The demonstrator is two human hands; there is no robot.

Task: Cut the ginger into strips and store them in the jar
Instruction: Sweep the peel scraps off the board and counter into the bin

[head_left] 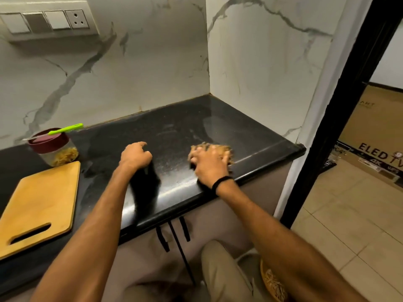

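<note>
Black speckled stone countertop (178,127), pretty glossy, and both my arms are stretched out over it. My left hand (135,156) sits near the middle of the counter, fingers curled into a loose fist with nothing in it as far as I can see. There's a dark smear under that wrist, probably just my arm's reflection.

My right hand (209,164), the one with the thin black wristband (221,182), is lying on top of a heap of tan ginger shreds (222,149) right by the counter's front edge. The fingers are draped over the heap, but it's all motion-blurred, so I honestly can't tell if they're grabbing any or just lying flat on it.

The clear plastic jar (56,153) is well off to the left near the marble wall, with its round maroon lid (49,141) on and pale yellow ginger strips (65,156) piled in the bottom. A small lime-green-handled knife (65,129) is lying flat across the lid. Just in front of the jar is the rectangular wooden cutting board (41,201), handle slot toward me.

Down by my right knee, below the counter, there's a round yellowish bowl (272,282) with more tan shreds in it.
</note>
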